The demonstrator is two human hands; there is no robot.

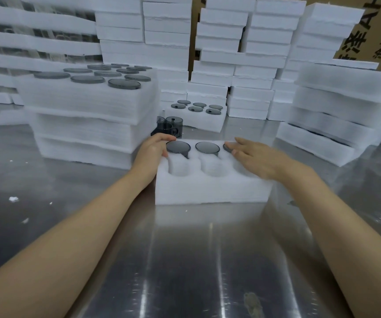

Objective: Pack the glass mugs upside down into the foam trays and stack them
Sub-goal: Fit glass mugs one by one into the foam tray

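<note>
Left hand (153,150) grips foam tray (210,189) at left edge, thumb just beside back-left mug (178,146). Right hand (257,158) flat, straight fingertips (242,141) touching back-right mug (225,146).

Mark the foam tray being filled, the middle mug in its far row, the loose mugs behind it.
foam tray (210,191): head view, bare front wall.
middle mug (207,148): head view, upturned base.
loose mugs (175,126): head view, right mug's side wall.
</note>
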